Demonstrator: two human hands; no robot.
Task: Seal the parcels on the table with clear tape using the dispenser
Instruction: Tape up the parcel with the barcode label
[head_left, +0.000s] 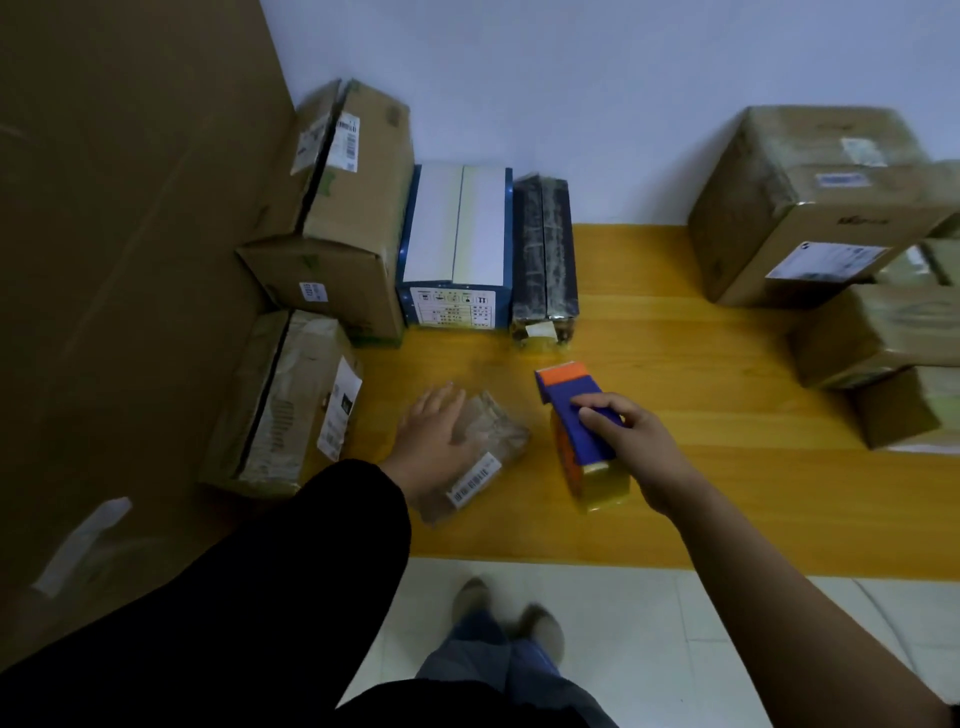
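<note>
On the table (701, 364), the left hand (431, 436) lies flat on the parcel (498, 436), seemingly steadying it; at three o'clock, the right hand (636, 441) grips the dispenser (574, 415).

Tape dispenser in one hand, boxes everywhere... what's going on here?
A person is standing at a yellow wooden table sealing parcels. Their left hand rests flat on a small brown parcel with a barcode label. Their right hand grips a blue and orange tape dispenser just beside it. Cardboard boxes are stacked on both sides, and a blue and white box stands at the back.
</note>
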